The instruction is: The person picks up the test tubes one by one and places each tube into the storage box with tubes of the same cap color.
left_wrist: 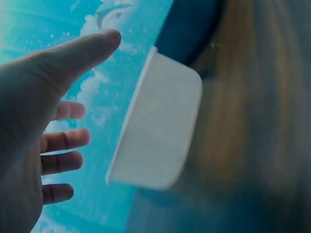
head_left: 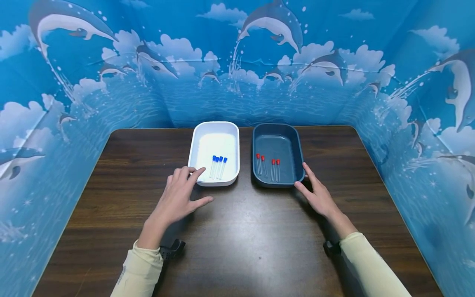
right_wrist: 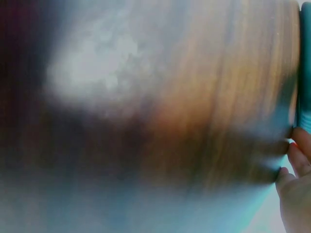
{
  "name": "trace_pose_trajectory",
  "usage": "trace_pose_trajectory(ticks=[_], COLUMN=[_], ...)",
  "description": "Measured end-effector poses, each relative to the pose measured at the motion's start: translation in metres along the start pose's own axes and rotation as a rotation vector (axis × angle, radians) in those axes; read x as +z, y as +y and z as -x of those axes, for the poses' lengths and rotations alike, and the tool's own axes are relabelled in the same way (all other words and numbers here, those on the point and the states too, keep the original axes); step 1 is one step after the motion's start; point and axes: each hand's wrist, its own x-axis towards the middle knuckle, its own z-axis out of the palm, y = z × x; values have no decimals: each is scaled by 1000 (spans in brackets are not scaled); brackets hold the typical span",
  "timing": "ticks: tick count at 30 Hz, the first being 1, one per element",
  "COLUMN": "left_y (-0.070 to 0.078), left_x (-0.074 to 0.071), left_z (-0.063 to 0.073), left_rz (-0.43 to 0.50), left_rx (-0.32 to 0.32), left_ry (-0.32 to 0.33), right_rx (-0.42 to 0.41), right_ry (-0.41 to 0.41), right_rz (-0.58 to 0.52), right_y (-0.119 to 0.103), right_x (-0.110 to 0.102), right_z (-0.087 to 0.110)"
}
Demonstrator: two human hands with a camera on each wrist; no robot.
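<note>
My left hand (head_left: 178, 196) hovers at the near left corner of a white tray (head_left: 216, 138), its fingers spread and the thumb held apart. In the left wrist view that hand (left_wrist: 31, 121) holds nothing, and the white tray's side wall (left_wrist: 155, 124) is beside it. Several small clear tubes with blue caps (head_left: 217, 159) lie in the white tray. On the right, a dark blue-grey tray (head_left: 276, 142) contains several similar tubes with red caps (head_left: 273, 162). My right hand (head_left: 320, 199) touches this tray's near right corner with thumb and extended fingers.
Both trays stand side by side on a dark wooden table (head_left: 252, 247), near its back edge. A dolphin-patterned blue curtain (head_left: 208, 99) surrounds the table at the back and sides. Each wrist bears a black band (head_left: 172, 249).
</note>
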Motion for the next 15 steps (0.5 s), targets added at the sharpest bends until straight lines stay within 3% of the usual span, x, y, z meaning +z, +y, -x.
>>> trace_pose_trajectory(ticks=[8, 15], left_y=[-17, -22], left_x=[8, 10], left_z=[44, 60], left_rz=[-9, -19], left_rx=[-51, -50], left_ry=[30, 64], right_rx=[-4, -20], right_ry=[-1, -13], right_rz=[-8, -12], right_y=[3, 6], right_x=[-3, -7], right_z=[-1, 3])
